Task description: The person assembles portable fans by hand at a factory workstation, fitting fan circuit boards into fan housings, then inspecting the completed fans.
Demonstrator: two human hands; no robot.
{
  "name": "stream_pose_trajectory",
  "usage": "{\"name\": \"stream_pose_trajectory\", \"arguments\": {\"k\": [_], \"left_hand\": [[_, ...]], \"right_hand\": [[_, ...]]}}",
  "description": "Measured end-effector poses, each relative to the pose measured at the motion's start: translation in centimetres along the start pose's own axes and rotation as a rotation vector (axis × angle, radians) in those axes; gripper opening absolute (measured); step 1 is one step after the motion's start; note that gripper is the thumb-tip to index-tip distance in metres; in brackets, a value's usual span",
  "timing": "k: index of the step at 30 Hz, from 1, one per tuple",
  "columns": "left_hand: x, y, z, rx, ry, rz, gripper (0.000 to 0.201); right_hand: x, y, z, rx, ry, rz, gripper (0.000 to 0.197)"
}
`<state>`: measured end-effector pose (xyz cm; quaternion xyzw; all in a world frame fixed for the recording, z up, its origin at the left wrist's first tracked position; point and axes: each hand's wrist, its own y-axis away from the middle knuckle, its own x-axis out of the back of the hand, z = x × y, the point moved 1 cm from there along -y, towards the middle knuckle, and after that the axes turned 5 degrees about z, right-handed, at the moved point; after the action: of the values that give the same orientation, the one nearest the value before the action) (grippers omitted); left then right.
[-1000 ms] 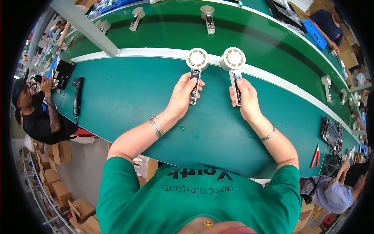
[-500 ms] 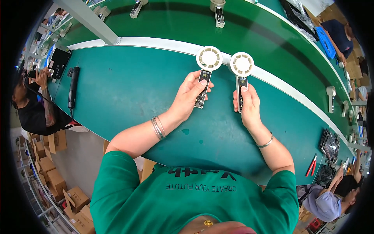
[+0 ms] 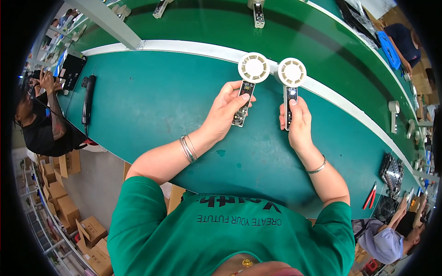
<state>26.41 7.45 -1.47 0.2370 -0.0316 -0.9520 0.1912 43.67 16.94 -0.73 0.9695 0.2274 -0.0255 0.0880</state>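
In my left hand is a white handheld fan, its round head away from me and its open handle showing a dark circuit board. The thumb lies on the board and the fingers wrap behind. My right hand grips a second handheld fan of the same kind, thumb pressed on its board. A small light glows at the top of that board. Both fans are held side by side above the green bench, heads near the white rail at its far edge.
Beyond the rail, a green conveyor belt carries more fans, one straight ahead. A black electric screwdriver lies at the left of the bench. Red-handled pliers lie at right beside a black fan. Co-workers sit at both sides.
A light has come on in the board of the fan in my right hand. Both fans have shifted slightly to the right in view.
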Motion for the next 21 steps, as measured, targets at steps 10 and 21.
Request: {"name": "stream_pose_trajectory", "arguments": {"k": [10, 21], "left_hand": [[0.18, -0.01, 0.22, 0.028, 0.013, 0.014, 0.037], [0.29, -0.03, -0.01, 0.016, 0.021, 0.016, 0.038]], "right_hand": [[-0.18, 0.00, -0.05, 0.004, 0.014, -0.005, 0.025], [0.02, 0.08, 0.09, 0.012, 0.007, -0.023, 0.025]]}}
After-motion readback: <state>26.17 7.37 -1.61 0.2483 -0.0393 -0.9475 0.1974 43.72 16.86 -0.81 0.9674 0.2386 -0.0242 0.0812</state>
